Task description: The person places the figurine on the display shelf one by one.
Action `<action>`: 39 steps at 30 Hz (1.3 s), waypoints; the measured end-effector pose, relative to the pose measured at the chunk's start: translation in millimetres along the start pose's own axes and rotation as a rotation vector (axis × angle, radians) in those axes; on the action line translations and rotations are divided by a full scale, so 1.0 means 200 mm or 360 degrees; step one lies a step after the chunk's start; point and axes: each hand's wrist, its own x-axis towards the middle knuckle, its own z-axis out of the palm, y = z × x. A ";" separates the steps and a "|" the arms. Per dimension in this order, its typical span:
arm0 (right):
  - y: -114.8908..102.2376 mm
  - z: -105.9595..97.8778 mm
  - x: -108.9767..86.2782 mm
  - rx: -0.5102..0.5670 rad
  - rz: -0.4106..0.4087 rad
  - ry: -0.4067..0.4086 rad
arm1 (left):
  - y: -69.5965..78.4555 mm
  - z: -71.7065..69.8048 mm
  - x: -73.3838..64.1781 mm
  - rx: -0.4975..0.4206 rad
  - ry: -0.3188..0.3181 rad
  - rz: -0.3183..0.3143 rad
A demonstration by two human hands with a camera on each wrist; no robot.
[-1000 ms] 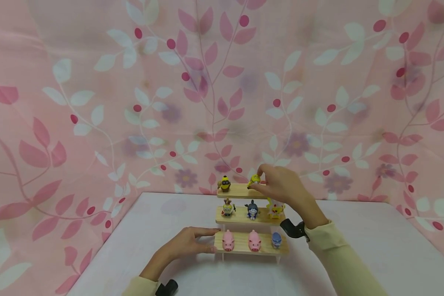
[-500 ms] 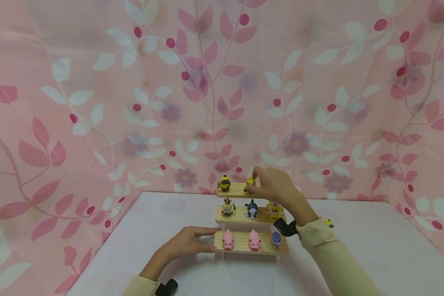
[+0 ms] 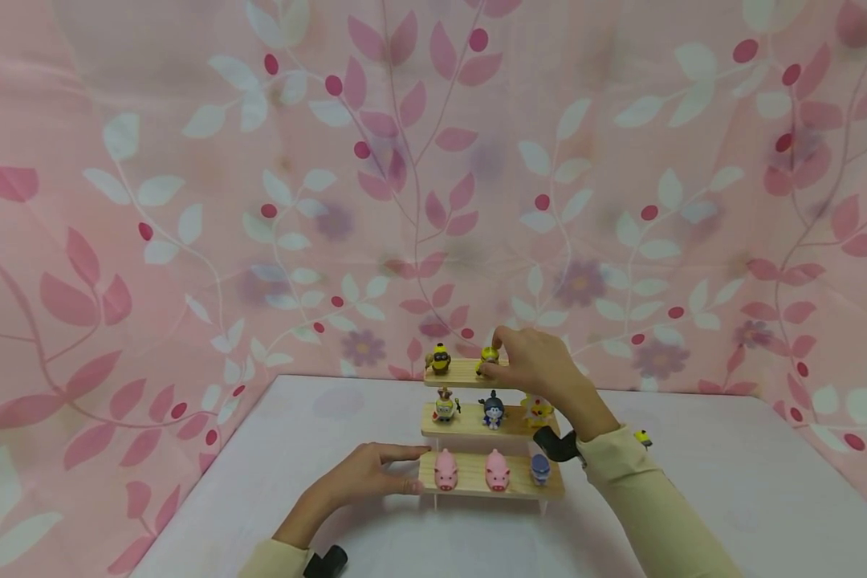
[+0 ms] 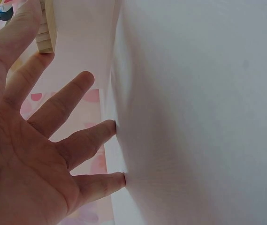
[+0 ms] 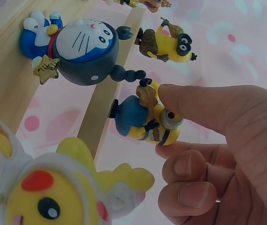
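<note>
A three-tier wooden display stand [image 3: 470, 486] stands on the white table. My left hand [image 3: 364, 474] holds the left end of its bottom shelf between thumb and index finger, the other fingers spread. On the top shelf, my right hand [image 3: 542, 365] pinches a Minion figurine [image 5: 138, 115] in blue overalls with a small guitar, upright with its feet at the shelf board. Another Minion figurine [image 3: 440, 360] stands at the shelf's left end. Below, the middle shelf carries a crowned figurine [image 3: 444, 405], a Doraemon figurine [image 5: 77, 51] and a yellow Pikachu-like figurine [image 5: 53, 187], partly hidden by my right wrist.
Two pink pig figurines [image 3: 445, 470] and a small blue figurine [image 3: 540, 469] line the bottom shelf. Behind my right sleeve, a small yellow figurine [image 3: 643, 438] lies on the table [image 3: 730, 482]. A pink floral cloth [image 3: 433, 201] hangs behind the table.
My right hand has moved slightly left, bringing the Minion figurine from a tilt to upright on the top shelf. The yellow figurine behind the sleeve has come into view. The left hand stays still.
</note>
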 end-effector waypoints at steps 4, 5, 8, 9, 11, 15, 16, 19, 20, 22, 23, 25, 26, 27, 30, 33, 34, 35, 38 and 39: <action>0.00 0.00 0.00 0.0005 0.0005 -0.0008 | 0.00 0.00 0.00 0.0008 0.0006 -0.0002; 0.01 0.00 0.00 0.0006 0.0005 -0.0010 | 0.00 0.00 0.00 0.0008 0.0009 -0.0004; 0.01 0.01 0.00 0.0010 0.0007 -0.0009 | 0.00 0.00 0.00 -0.0001 0.0010 -0.0006; 0.01 0.01 0.00 0.0011 0.0005 -0.0005 | 0.00 0.00 0.00 -0.0004 0.0009 -0.0007; 0.01 0.01 0.00 0.0013 0.0003 0.0004 | 0.00 0.00 0.00 -0.0008 0.0008 -0.0003; 0.01 0.01 0.00 0.0027 0.0014 -0.0002 | 0.01 0.00 0.00 -0.0005 0.0001 -0.0001; 0.01 0.01 0.00 0.0029 0.0021 -0.0008 | 0.01 0.00 0.00 -0.0003 -0.0001 -0.0002; 0.01 0.00 -0.01 0.0017 0.0036 -0.0019 | 0.01 0.00 0.00 -0.0004 -0.0005 0.0000; 0.01 0.00 -0.01 0.0011 0.0040 -0.0018 | 0.01 0.00 0.00 0.0000 -0.0004 0.0000; 0.01 -0.01 -0.03 -0.0008 0.0044 -0.0003 | 0.01 0.00 0.00 0.0007 0.0001 0.0000; 0.01 -0.01 -0.03 -0.0017 0.0044 0.0010 | 0.01 0.00 0.00 0.0009 0.0003 0.0000; 0.01 -0.02 -0.05 -0.0027 0.0041 0.0030 | 0.01 0.00 -0.01 0.0013 0.0005 -0.0003; 0.01 -0.03 -0.06 -0.0036 0.0041 0.0039 | 0.01 0.00 -0.01 0.0016 0.0007 -0.0005; 0.02 -0.03 -0.07 -0.0043 0.0037 0.0046 | 0.01 0.00 -0.01 0.0015 0.0006 -0.0003; 0.02 -0.04 -0.10 -0.0057 0.0016 0.0065 | 0.01 -0.01 -0.01 0.0018 0.0002 -0.0003; 0.03 -0.05 -0.13 -0.0067 0.0002 0.0090 | 0.01 -0.01 -0.01 0.0015 -0.0005 0.0001; 0.03 -0.05 -0.14 -0.0069 -0.0001 0.0100 | 0.01 -0.01 -0.01 0.0011 -0.0006 0.0001; 0.03 -0.05 -0.15 -0.0066 0.0000 0.0106 | 0.01 0.00 0.00 0.0006 -0.0006 0.0000; 0.04 -0.05 -0.18 -0.0045 -0.0001 0.0126 | 0.01 0.00 0.00 0.0003 -0.0003 0.0002; 0.04 -0.05 -0.20 -0.0037 -0.0001 0.0131 | 0.01 0.00 0.00 0.0006 -0.0002 0.0002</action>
